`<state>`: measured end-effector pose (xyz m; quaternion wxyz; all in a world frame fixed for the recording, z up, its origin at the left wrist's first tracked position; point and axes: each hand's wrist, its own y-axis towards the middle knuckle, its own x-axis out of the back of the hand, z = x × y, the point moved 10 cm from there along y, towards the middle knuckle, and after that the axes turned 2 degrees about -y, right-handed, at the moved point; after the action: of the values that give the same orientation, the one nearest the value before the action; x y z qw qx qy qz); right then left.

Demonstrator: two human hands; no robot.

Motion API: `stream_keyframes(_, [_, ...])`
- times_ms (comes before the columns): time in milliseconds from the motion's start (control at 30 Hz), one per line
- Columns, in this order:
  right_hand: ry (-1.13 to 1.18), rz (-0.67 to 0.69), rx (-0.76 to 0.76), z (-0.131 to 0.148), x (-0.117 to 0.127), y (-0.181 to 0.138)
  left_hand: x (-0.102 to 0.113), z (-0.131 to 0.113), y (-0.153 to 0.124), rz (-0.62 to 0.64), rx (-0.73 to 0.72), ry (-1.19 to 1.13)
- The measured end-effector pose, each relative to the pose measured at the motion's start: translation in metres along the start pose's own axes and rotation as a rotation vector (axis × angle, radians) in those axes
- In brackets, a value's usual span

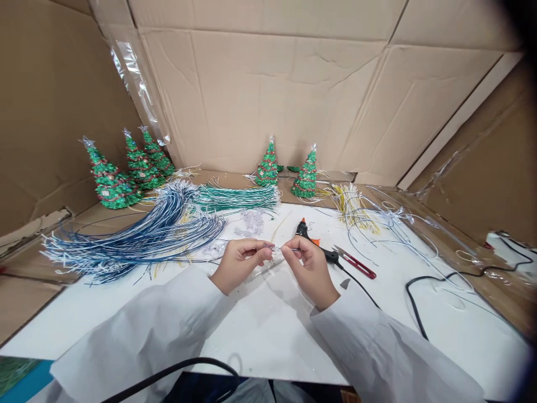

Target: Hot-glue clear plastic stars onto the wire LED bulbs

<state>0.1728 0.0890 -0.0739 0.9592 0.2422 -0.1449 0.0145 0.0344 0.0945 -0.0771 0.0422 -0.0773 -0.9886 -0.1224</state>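
My left hand (245, 262) and my right hand (309, 267) meet over the middle of the white board (255, 336). Thumb and forefinger of each are pinched together. A tiny pale, shiny piece (277, 249) spans the gap between the fingertips; it is too small to name. Just beyond my right hand lies a black hot glue gun (302, 228) with an orange tip. To its right rest thread snips (356, 264) with red handles. Clear plastic bits (249, 224) lie beyond my left hand.
Blue and white wires (138, 243) are heaped at left, with green wires (237, 197) behind and yellow wires (348, 198) at back right. Several small decorated Christmas trees (111, 182) stand along the cardboard walls (268, 89). A black cable (413, 302) crosses the right side.
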Motion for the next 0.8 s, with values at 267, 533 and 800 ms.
stream_keyframes(267, [-0.006, 0.004, 0.003, 0.001, 0.000, -0.001, -0.003, -0.006, -0.001, 0.027, -0.053, 0.045])
stream_keyframes(533, [-0.056, -0.002, 0.049, 0.013, 0.001, -0.003, -0.004, -0.007, -0.001, 0.044, -0.099, 0.088])
stream_keyframes(800, [-0.039, -0.003, 0.022, 0.007, -0.001, -0.003, -0.003, -0.022, -0.005, 0.024, -0.209, 0.247])
